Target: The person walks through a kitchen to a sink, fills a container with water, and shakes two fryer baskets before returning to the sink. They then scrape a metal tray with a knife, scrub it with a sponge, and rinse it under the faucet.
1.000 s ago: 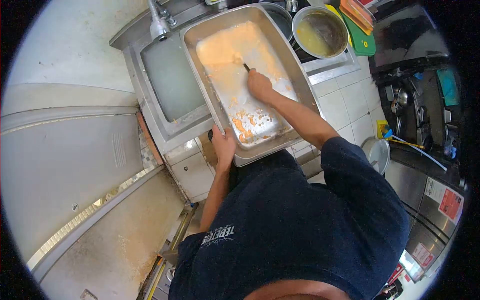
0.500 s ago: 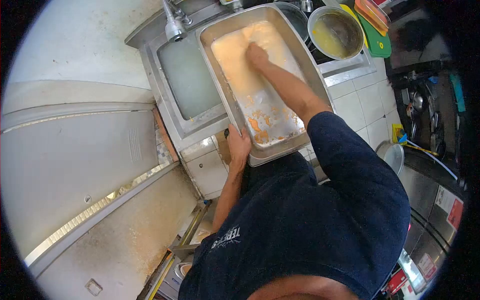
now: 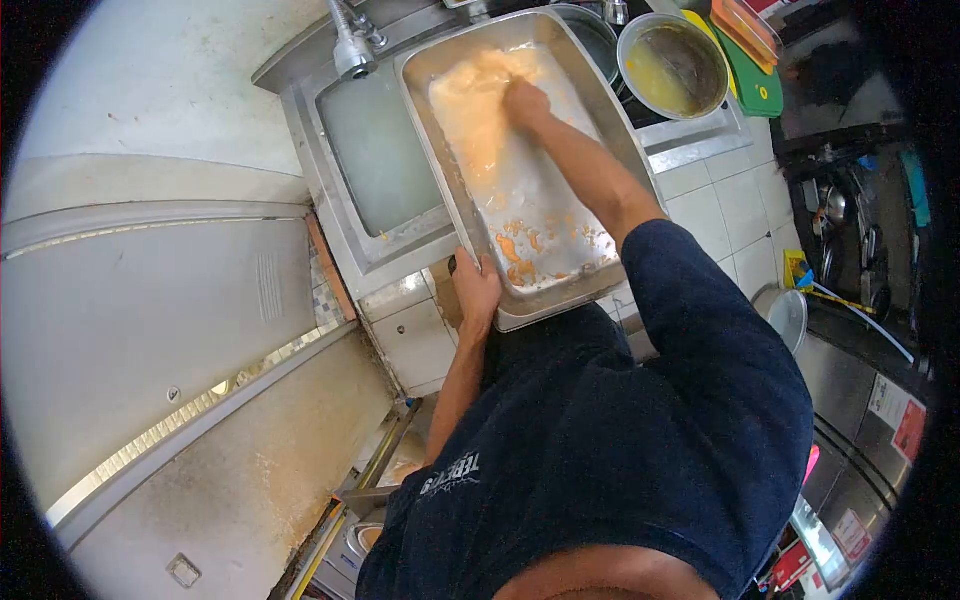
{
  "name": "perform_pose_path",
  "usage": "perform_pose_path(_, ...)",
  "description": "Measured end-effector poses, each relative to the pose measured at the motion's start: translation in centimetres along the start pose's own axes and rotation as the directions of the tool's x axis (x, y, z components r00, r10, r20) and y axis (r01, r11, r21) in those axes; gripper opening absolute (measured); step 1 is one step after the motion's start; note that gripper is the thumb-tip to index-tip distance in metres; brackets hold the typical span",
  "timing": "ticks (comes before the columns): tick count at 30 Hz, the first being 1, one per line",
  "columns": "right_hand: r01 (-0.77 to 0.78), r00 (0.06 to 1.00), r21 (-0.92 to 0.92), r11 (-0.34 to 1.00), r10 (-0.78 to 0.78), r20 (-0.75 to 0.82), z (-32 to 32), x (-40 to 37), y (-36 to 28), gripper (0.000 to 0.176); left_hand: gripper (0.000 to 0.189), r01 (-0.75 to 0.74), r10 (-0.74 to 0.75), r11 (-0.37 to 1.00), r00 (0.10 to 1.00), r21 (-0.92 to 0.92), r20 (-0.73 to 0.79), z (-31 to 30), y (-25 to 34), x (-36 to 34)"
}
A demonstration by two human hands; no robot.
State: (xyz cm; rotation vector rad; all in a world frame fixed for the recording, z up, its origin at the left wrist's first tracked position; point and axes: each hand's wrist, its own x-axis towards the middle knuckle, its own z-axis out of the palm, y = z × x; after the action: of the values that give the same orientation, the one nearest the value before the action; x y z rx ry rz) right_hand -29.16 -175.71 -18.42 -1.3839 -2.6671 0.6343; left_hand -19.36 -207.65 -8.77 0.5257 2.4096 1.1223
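Head view, pan [image 3: 555, 300]: lying ahead of the torso, long axis running away and leaning left
Left hand [image 3: 477, 292]: holding the pan's near left side, nearer the near end
Right hand [image 3: 525, 103]: reaching into its far end; I'm not telling its grip

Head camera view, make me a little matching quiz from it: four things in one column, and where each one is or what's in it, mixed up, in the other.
Column one
1. Left hand
2. Right hand
3. Faucet
4. Round pot

Column two
A. Has yellowish liquid inside
B. Reaching inside the deep metal pan
C. At the outer side of the pan, near the corner closest to the body
D. Beside the pan, at the sink with cloudy water

Right pairs: 1-C, 2-B, 3-D, 4-A
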Motion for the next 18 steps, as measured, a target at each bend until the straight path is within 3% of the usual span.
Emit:
perform_pose_path(1,-0.094,0.994,0.029,0.995,0.095,-0.055,-0.6,0.4,1.1,0.024,0.019,0.015,-0.015,1.0,1.0,-0.024,0.008,0.0,-0.1,0.0)
perform_pose_path(2,-0.09,0.994,0.022,0.996,0.092,-0.059,-1.2,1.0,2.9,0.024,0.019,0.03,-0.029,0.998,0.999,-0.051,0.012,0.2,-0.2,0.2)
perform_pose_path(4,0.12,0.993,-0.295,0.948,-0.115,0.033,-1.6,1.9,5.7,0.025,0.019,0.019,-0.019,0.999,1.0,-0.033,-0.002,-0.1,0.6,0.2)
perform_pose_path(5,0.121,0.993,-0.296,0.947,-0.116,0.036,-1.8,1.3,5.6,0.025,0.02,0.009,-0.009,1.0,1.0,-0.005,-0.009,-0.3,0.8,0.0)
perform_pose_path(7,0.069,0.995,-0.262,0.963,-0.085,-0.05,-2.6,-0.5,5.3,0.026,0.02,0.01,-0.009,0.999,1.0,-0.038,0.005,-0.2,0.1,0.1)
perform_pose_path(9,-0.048,0.992,-0.003,0.999,0.047,-0.113,1.1,-0.8,5.2,0.025,0.021,0.009,-0.007,0.997,1.0,-0.08,0.02,0.0,-0.1,0.5)
perform_pose_path(10,-0.105,0.994,0.009,0.994,0.105,-0.006,-1.8,-4.3,2.2,0.024,0.021,-0.006,0.007,0.996,1.0,-0.087,0.014,0.0,-0.3,0.5)
perform_pose_path(13,0.17,0.985,-0.021,0.985,-0.169,0.045,-0.5,-9.4,0.8,0.025,0.022,-0.003,0.004,0.999,1.0,-0.052,0.006,0.0,-0.2,0.3)
perform_pose_path(15,0.226,0.968,-0.005,0.974,-0.224,0.114,-0.8,-12.5,0.3,0.024,0.022,-0.004,0.004,1.0,1.0,-0.014,-0.002,0.1,-0.4,0.5)
perform_pose_path(18,0.306,0.919,0.033,0.951,-0.305,0.251,-1.7,-15.0,0.7,0.024,0.022,-0.02,0.02,0.994,1.0,-0.103,-0.007,0.0,-0.4,0.6)
